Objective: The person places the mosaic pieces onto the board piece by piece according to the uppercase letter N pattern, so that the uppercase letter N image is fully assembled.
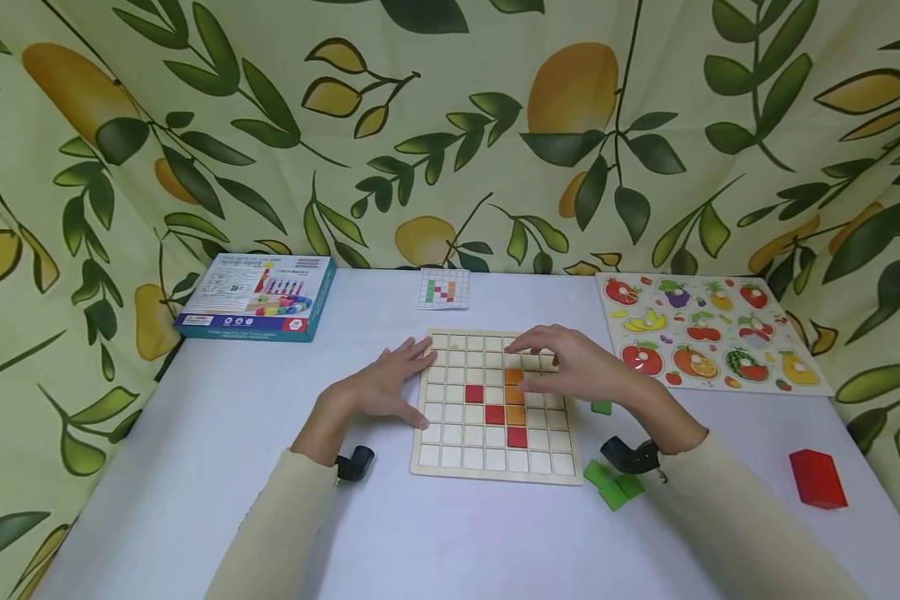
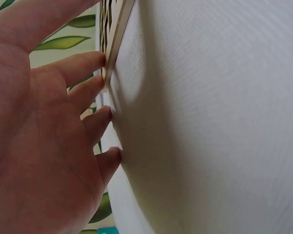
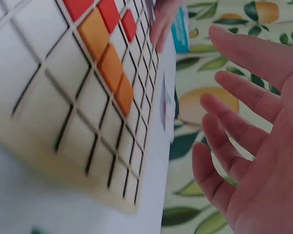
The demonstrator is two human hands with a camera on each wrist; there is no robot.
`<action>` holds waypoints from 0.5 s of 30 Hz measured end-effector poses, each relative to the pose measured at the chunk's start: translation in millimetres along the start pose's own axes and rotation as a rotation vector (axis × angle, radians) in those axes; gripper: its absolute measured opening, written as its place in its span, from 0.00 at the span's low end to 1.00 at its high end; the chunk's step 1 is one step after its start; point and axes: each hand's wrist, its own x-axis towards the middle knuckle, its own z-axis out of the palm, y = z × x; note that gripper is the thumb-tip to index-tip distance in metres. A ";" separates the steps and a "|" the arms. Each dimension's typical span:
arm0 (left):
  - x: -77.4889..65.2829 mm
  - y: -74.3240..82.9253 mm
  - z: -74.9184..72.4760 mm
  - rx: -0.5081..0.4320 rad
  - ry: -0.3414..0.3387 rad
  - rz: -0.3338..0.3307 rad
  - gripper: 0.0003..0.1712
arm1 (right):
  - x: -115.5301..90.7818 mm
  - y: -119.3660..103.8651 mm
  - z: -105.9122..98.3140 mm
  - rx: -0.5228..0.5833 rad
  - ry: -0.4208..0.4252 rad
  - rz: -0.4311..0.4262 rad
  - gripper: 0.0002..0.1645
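Observation:
A wooden grid board (image 1: pixel 495 477) lies on the white cloth, holding orange tiles (image 1: pixel 514 415) in a column and three red tiles (image 1: pixel 495 414) on a diagonal. At the board's left edge my left hand (image 1: pixel 381 385) is spread, fingertips and thumb touching the rim; the left wrist view also shows its fingers (image 2: pixel 85 63) against the edge. My right hand (image 1: pixel 577 367) hovers over the upper right of the board near the orange tiles. Its loosely bent fingers (image 3: pixel 234 126) hold nothing in the right wrist view.
Several green tiles (image 1: pixel 613 496) lie off the board's lower right corner, another green tile (image 1: pixel 602 407) beneath the right wrist. A pattern card (image 1: pixel 457 300) lies behind the board. Around it are a boxed set (image 1: pixel 255 296), a fruit puzzle board (image 1: pixel 671 321) and a red block (image 1: pixel 817 479).

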 end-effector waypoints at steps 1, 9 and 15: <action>-0.2 0.2 -0.1 -0.004 0.001 0.000 0.64 | -3.1 2.9 -2.7 -0.002 0.008 0.008 0.31; -0.7 1.0 -0.3 -0.009 0.003 -0.002 0.64 | -28.8 26.7 -13.4 -0.030 0.035 0.023 0.31; -0.2 0.8 -0.1 -0.007 0.006 -0.002 0.64 | -50.2 44.6 -14.4 0.005 0.032 0.061 0.32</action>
